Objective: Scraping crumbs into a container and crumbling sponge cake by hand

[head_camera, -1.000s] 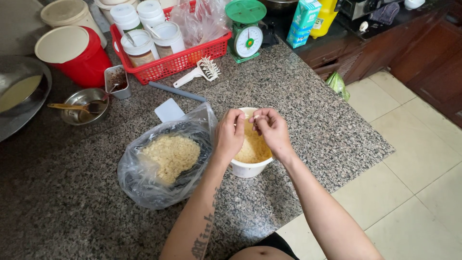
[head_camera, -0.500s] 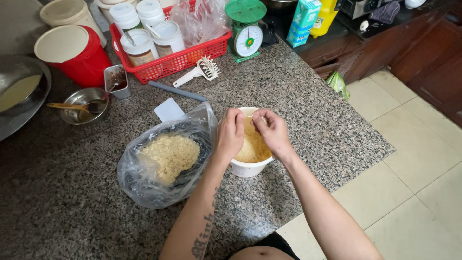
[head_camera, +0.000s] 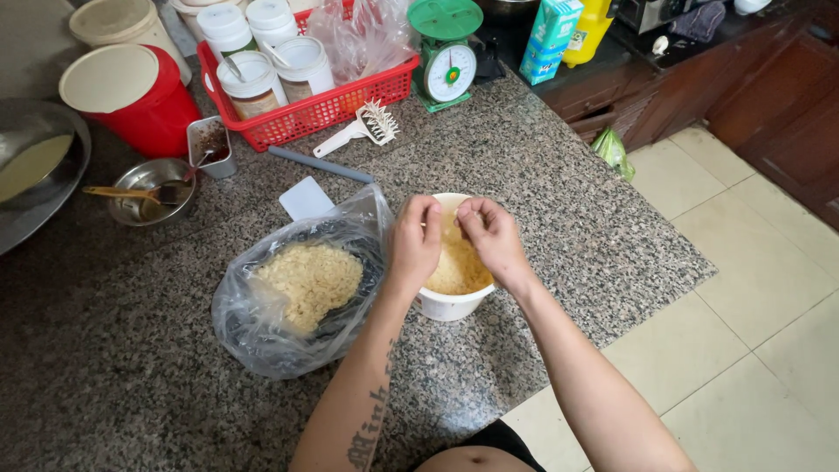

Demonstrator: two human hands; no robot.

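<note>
A small white bowl [head_camera: 450, 303] of pale yellow crumbly food stands on the granite counter [head_camera: 542, 175]. Both hands hover over it. My left hand [head_camera: 413, 245] and my right hand [head_camera: 489, 236] have their fingertips pinched together above the bowl, each working a small bit of the yellow food. Just left of the bowl lies a clear plastic bag [head_camera: 297, 288] lined dark inside and holding a heap of the same crumbly food.
At the back stand a red basket [head_camera: 323, 109] of lidded jars, a green kitchen scale [head_camera: 446, 57], a red tub with a cream lid [head_camera: 131, 92], a metal bowl with a spoon [head_camera: 149, 188], a white scraper [head_camera: 306, 199] and a spiked roller [head_camera: 363, 129]. The counter edge drops to tiled floor at right.
Both hands stay above the bowl; the fingers have shifted slightly while pinching the food. Nothing else has moved.
</note>
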